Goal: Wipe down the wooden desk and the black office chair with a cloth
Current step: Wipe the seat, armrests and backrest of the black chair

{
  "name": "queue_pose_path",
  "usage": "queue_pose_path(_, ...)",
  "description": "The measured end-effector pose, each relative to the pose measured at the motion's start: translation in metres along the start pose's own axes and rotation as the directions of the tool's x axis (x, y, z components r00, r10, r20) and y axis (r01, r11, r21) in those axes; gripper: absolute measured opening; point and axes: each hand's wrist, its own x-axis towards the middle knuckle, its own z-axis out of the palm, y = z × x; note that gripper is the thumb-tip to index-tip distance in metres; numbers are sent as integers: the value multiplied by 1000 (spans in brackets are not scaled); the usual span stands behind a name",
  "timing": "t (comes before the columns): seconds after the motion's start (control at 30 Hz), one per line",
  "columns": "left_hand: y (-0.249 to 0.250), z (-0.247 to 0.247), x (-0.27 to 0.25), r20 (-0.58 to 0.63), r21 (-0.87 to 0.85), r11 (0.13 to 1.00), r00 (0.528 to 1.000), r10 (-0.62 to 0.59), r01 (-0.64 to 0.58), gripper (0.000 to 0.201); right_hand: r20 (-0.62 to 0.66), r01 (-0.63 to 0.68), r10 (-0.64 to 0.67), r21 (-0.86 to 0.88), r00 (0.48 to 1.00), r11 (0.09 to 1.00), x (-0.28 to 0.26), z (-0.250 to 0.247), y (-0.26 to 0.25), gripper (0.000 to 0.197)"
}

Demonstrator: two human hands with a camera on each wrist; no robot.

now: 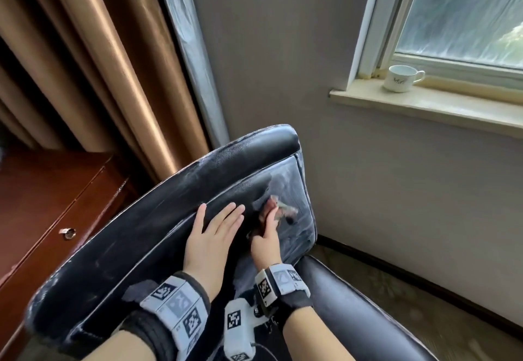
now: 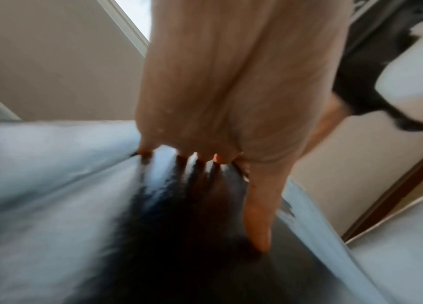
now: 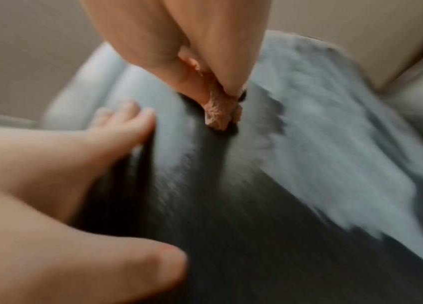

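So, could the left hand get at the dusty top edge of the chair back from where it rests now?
Probably yes: the left hand lies flat on the chair back just below that edge, with nothing between.

An office corner, by the look of it: a worn black leather office chair (image 1: 175,205), a reddish-brown wooden cabinet with a lock (image 1: 51,205), heavy tan curtains (image 1: 93,63), and a white teacup (image 1: 400,78) on the pale windowsill (image 1: 424,104).

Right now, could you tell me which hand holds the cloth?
The right hand grips the cloth against the chair; the left hand rests flat, holding nothing.
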Motion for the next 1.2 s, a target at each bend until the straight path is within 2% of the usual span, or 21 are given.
queue_pose_path(0.03,4,-1,3,-3,-14,1000,1000,-13,13,77,-25,58,-58,17,998,998,6,-2,-5,87)
queue_pose_path(0.13,11,0,11,-25,-49,998,999,-40,38,76,-60,127,-130,-51,990,991,7,-2,-4,91)
queue_pose_path(0.23,9,5,14,-63,-23,998,996,-59,58,83,-33,150,-157,-170,987,974,-4,2,9,96)
queue_pose_path(0.3,9,4,14,-57,-24,998,997,-58,57,85,-24,185,-194,-209,981,960,-4,4,2,89)
queue_pose_path(0.33,10,3,14,-51,-36,998,997,-58,56,84,-21,260,-271,-226,962,939,-3,6,-5,83)
queue_pose_path(0.4,12,1,15,-46,-47,997,997,-66,64,82,27,464,-474,-260,880,847,-2,8,-20,74)
queue_pose_path(0.43,12,0,15,-51,-62,995,996,-77,73,82,52,516,-524,-279,850,810,0,9,-22,74)
queue_pose_path(0.47,12,0,14,-61,-88,993,994,-88,83,82,61,517,-524,-294,850,804,1,9,-22,79)
queue_pose_path(0.53,10,0,12,-91,-131,987,990,-107,95,85,37,430,-443,-327,896,842,6,4,-18,94)
queue_pose_path(0.63,6,-4,10,-95,-144,987,992,-82,68,86,-27,303,-330,-332,944,893,17,-9,-20,101)
queue_pose_path(0.73,7,-7,9,-92,-169,985,994,-62,46,82,-78,272,-309,-313,948,910,31,-17,-39,96)
queue_pose_path(0.83,8,-14,12,-96,-211,976,993,-73,52,82,-29,341,-381,-389,924,856,35,-20,-41,97)
queue_pose_path(1.0,6,-29,33,-126,-233,972,990,-68,37,81,-153,174,-232,-318,961,932,36,-35,-13,98)
queue_pose_path(1.07,7,-34,40,-147,-236,972,988,-51,15,79,-141,200,-257,-327,956,924,37,-36,-19,93)
queue_pose_path(1.17,10,-39,50,-191,-228,973,981,-28,-16,73,-41,420,-468,-377,883,825,48,-35,-42,85)
queue_pose_path(1.2,10,-40,53,-194,-234,972,981,-21,-26,71,-26,451,-496,-374,868,810,53,-37,-45,85)
